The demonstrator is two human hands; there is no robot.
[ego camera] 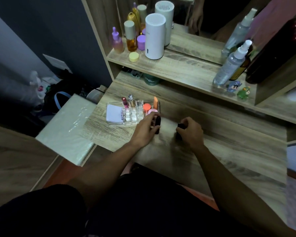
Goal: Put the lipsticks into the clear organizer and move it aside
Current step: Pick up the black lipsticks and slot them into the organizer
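Hands of a seated person reach over a wooden surface (pixel 229 151), seen from above. The left hand (pixel 144 130) is closed around a dark lipstick (pixel 157 124), which stands roughly upright with its base at the surface, just beside the near right corner of the clear organizer (pixel 132 115). The right hand (pixel 190 130) is closed around a second dark lipstick (pixel 179 132), a little to the right of the first and apart from the organizer.

The organizer sits toward the left part of the surface. Its small square compartments hold a pink lipstick (pixel 124 102) and a gold tube with a silver cap (pixel 131 100) at the back row. A white card (pixel 114 113) with writing lies in its left section. Its right section holds an orange round jar (pixel 147 106), a pink round jar (pixel 152 111) and an orange stick (pixel 155 102).

A raised shelf (pixel 186 69) behind carries a white cylinder (pixel 155 35), purple and amber bottles (pixel 131 37), a yellow jar (pixel 134 56), a spray bottle (pixel 231 64) and two small figurines (pixel 238 88). A mirror (pixel 203 14) stands at the back.
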